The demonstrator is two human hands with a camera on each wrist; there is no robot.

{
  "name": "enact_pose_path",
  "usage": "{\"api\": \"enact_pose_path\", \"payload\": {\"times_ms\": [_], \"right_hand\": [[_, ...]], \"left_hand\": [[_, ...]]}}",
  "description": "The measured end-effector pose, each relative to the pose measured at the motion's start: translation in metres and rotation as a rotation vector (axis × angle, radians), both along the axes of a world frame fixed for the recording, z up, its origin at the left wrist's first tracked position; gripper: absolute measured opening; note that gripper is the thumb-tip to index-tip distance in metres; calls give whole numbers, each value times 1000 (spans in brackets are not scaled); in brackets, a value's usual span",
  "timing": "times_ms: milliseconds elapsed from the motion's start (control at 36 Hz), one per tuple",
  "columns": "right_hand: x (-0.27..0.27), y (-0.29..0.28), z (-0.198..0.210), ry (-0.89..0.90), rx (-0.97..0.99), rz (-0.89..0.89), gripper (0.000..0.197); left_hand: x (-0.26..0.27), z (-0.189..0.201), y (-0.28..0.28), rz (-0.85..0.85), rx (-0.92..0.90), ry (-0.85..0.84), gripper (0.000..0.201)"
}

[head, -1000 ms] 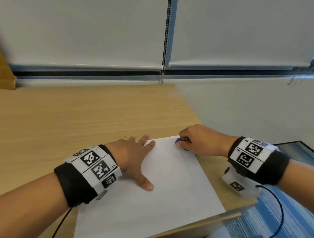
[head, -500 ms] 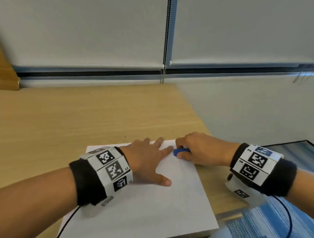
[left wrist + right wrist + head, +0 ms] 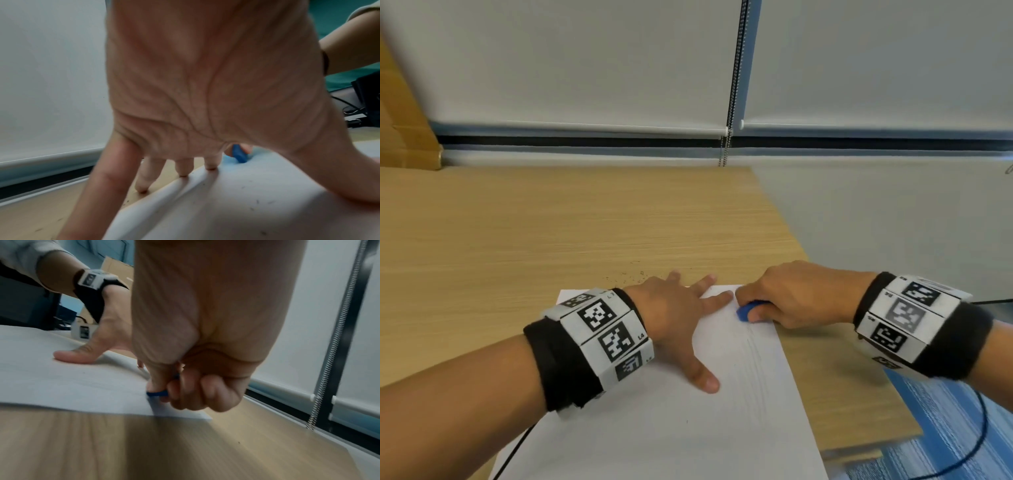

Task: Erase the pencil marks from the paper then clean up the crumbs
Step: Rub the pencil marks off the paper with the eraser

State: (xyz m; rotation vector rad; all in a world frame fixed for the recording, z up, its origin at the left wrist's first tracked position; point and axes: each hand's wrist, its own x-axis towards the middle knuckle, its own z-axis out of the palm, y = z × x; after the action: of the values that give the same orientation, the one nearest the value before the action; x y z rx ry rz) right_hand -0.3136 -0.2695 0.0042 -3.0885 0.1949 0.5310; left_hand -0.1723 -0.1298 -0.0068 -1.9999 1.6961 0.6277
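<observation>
A white sheet of paper [image 3: 671,428] lies on the wooden desk [image 3: 517,233]; faint pencil strokes [image 3: 755,356] run down its right part. My left hand [image 3: 681,325] lies flat with fingers spread and presses the sheet near its far edge. My right hand [image 3: 784,301] pinches a small blue eraser [image 3: 745,312] against the paper's far right corner. The eraser [image 3: 239,154] shows beyond my left fingers in the left wrist view, and the eraser [image 3: 158,393] sits under my curled right fingers in the right wrist view. Dark crumbs [image 3: 631,274] dot the desk past the paper.
The desk's right edge [image 3: 859,342] runs close beside the paper, with blue carpet [image 3: 945,428] below. White roller blinds [image 3: 585,61] and a bead chain [image 3: 732,85] stand behind the desk. A black cable [image 3: 983,431] hangs from my right wrist.
Over the last second my right hand carried the eraser toward me along the paper's right part. My left hand shifted right, closer to the eraser. The view also moved.
</observation>
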Motion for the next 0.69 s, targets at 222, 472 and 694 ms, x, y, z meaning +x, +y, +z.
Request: {"api": "enact_pose_path", "payload": {"times_ms": [222, 472, 694], "right_hand": [[17, -4, -2, -53, -100, -64, 18], [11, -1, 3, 48, 5, -101, 16], [10, -3, 5, 178, 171, -91, 19]], "left_hand": [[2, -3, 0, 8, -12, -5, 127], [1, -2, -1, 9, -14, -10, 127], [2, -5, -1, 9, -30, -13, 128]]}}
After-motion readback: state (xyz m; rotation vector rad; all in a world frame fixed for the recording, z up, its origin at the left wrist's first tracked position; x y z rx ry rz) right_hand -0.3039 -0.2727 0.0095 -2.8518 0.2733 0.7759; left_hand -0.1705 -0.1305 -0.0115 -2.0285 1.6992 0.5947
